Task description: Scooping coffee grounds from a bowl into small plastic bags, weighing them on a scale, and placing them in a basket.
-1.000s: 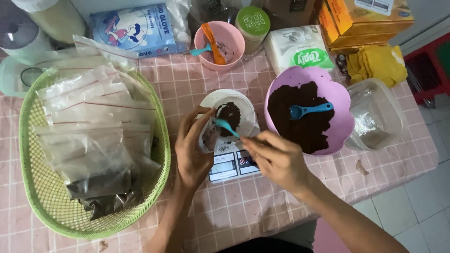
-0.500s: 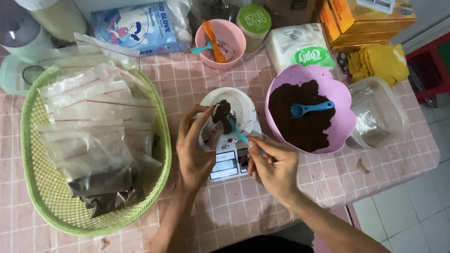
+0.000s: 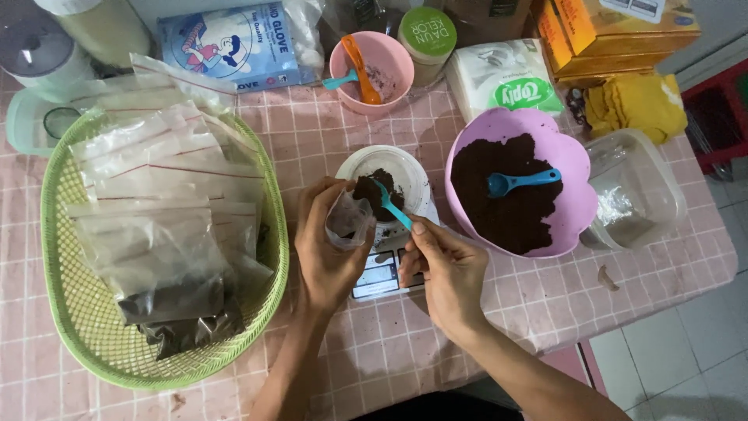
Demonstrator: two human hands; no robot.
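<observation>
Since half a second ago the small teal spoon (image 3: 392,206) has swung up: its bowl now sits over the mouth of the little clear bag (image 3: 348,221) rather than low beside it, and the right hand has shifted slightly toward the near side.

Far left, a green mesh basket (image 3: 58,312) holds a stack of clear zip bags (image 3: 156,203), the nearest ones dark with powder. Just right of its rim, the left hand (image 3: 327,249) is closed around the clear bag, pinching it upright with its open mouth facing the far side, over the edge of a white bowl (image 3: 405,175) of dark powder that stands on a small digital scale (image 3: 382,277).

The spoon's long axis runs diagonally: the bowl end points far and left, at the bag's mouth; the handle slants near and right into the right hand (image 3: 448,273), which grips it between thumb and fingertips.

Further right stands a purple flower-shaped bowl (image 3: 573,164) filled with dark powder, a second blue spoon (image 3: 520,181) lying in it with its handle pointing right. Beyond that, a clear plastic tub (image 3: 647,187) sits near the edge of the pink checked tablecloth (image 3: 545,312).
</observation>
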